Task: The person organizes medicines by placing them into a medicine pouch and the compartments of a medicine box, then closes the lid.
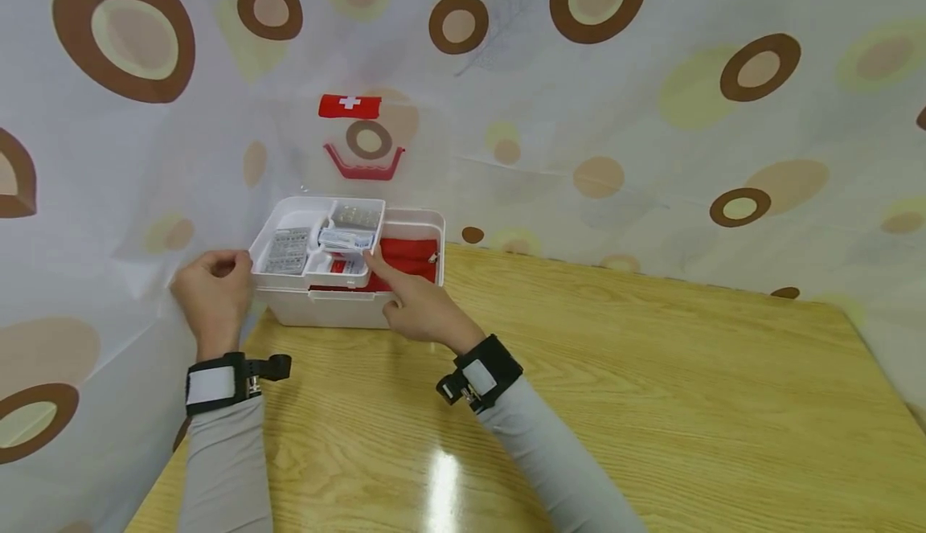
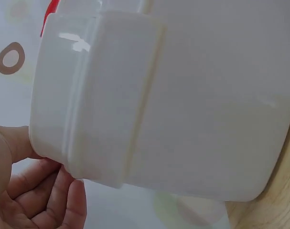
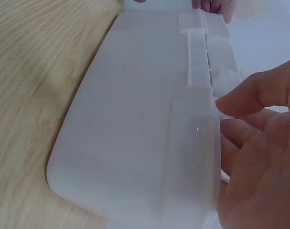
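Note:
A white first-aid box (image 1: 347, 316) stands with its clear lid raised at the back, bearing a red handle (image 1: 365, 171) and a red label with a white cross (image 1: 350, 106). Across its left part sits a white compartment tray (image 1: 304, 280) with blister packs (image 1: 287, 252) and small packets (image 1: 346, 239). A red zippered pouch (image 1: 411, 253) shows in the box on the right. My left hand (image 1: 215, 296) pinches the tray's left end, fingers curled beside it in the left wrist view. My right hand (image 1: 423, 308) grips the tray's right side, index finger along its edge.
The box rests on a wood-grain table (image 1: 615, 372) at its back left corner. A patterned cloth (image 1: 550, 155) hangs close behind the box and along the left side, near my left hand.

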Action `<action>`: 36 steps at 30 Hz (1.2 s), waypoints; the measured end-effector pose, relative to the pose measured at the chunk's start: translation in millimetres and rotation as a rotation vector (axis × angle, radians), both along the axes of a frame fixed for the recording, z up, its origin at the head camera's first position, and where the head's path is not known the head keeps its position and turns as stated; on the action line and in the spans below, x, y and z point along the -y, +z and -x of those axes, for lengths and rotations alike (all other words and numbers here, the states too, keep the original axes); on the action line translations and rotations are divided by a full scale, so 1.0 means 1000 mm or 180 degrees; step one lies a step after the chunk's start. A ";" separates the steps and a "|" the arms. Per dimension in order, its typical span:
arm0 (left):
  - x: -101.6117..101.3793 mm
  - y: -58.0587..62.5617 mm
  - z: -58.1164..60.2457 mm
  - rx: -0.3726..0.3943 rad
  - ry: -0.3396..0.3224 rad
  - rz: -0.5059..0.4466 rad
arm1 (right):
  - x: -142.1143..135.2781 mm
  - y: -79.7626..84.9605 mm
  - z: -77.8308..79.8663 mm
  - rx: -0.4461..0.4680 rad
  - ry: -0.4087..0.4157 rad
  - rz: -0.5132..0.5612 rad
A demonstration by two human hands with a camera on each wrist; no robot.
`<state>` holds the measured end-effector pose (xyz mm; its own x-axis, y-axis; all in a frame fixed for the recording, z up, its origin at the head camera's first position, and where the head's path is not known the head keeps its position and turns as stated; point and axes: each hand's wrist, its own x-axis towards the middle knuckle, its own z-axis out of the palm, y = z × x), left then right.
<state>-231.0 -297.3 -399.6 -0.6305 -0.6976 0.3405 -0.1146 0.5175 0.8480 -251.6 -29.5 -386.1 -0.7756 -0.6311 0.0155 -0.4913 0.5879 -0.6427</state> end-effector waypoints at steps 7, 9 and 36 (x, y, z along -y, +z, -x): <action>-0.003 -0.003 -0.001 0.0136 -0.0064 0.0036 | 0.001 -0.002 0.001 -0.0177 0.0043 -0.0351; -0.004 -0.004 -0.002 0.0256 -0.0151 0.0017 | 0.003 -0.003 0.002 -0.0294 0.0066 -0.0470; 0.004 -0.003 -0.008 0.0978 -0.1597 -0.0165 | -0.070 -0.052 0.059 -0.0117 -0.1626 0.1961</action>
<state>-222.6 -301.6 -402.5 -0.9520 -0.2995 0.0635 -0.1109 0.5306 0.8403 -310.2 40.2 -438.2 -0.9585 -0.0675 0.2768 -0.2843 0.2907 -0.9136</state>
